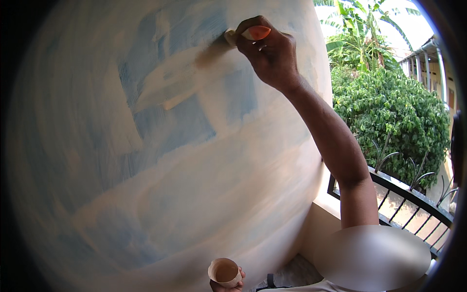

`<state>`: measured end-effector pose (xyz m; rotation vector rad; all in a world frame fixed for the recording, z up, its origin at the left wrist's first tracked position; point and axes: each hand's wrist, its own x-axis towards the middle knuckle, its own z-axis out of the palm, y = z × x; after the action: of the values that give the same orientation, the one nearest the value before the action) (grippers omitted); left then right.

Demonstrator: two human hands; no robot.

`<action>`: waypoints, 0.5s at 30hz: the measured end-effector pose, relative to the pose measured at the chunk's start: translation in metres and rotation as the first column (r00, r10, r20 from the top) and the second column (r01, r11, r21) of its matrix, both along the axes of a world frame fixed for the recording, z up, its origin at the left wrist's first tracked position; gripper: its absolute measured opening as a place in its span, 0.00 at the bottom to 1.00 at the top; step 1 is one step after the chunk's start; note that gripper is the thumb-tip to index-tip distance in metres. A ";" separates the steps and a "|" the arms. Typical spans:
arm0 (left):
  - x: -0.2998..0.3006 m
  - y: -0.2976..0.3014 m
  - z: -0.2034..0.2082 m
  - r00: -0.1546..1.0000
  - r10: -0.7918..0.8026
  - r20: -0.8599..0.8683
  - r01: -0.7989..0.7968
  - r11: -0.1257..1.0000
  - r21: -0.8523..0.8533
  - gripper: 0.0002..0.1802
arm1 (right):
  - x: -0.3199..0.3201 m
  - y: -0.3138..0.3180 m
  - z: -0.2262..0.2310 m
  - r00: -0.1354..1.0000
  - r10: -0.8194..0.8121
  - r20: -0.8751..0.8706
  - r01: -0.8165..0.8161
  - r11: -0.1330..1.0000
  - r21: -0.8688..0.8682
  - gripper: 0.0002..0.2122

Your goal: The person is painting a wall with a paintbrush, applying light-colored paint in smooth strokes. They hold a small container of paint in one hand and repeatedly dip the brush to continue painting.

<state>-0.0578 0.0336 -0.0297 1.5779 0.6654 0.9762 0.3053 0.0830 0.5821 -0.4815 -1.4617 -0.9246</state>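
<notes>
Up high on the wall [170, 194], my right hand [273, 57] is closed round a paintbrush [258, 32] with an orange and white handle end. The bristle end points left toward the wall, and a dark blurred smear or shadow lies beside it; whether the bristles touch cannot be made out. Pale cream paint covers the wall in uneven strokes, with light blue patches [180, 129] showing between them. Low in the view, my left hand [227, 288] grips a pale, open-topped cup [225, 270] with beige-brown liquid, probably paint, inside. Only some left fingers show.
The wall ends at the right, where a black metal railing [413, 197] tops a low wall. Beyond it stand a leafy green bush [389, 117], banana plants [362, 29] and a building [433, 63]. A blurred pale patch [374, 258] covers the lower right.
</notes>
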 end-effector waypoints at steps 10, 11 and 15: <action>0.014 0.000 0.010 0.995 -0.028 0.095 0.040 0.992 -0.121 0.38 | 0.146 0.008 0.027 0.694 0.488 -0.529 -0.552 0.833 0.045 0.12; 0.010 -0.001 0.014 0.995 -0.030 0.100 0.042 0.991 -0.125 0.38 | 0.172 0.009 0.029 0.658 0.495 -0.568 -0.547 0.832 0.091 0.12; -0.002 0.007 -0.019 0.999 0.033 0.002 -0.033 0.999 -0.004 0.38 | 0.240 0.007 0.035 0.674 0.311 -0.670 -0.284 0.946 0.153 0.10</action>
<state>-0.0602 0.0407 -0.0487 1.5666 0.6940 0.9998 0.5451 0.0898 0.6172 -0.4711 -0.7911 -0.4199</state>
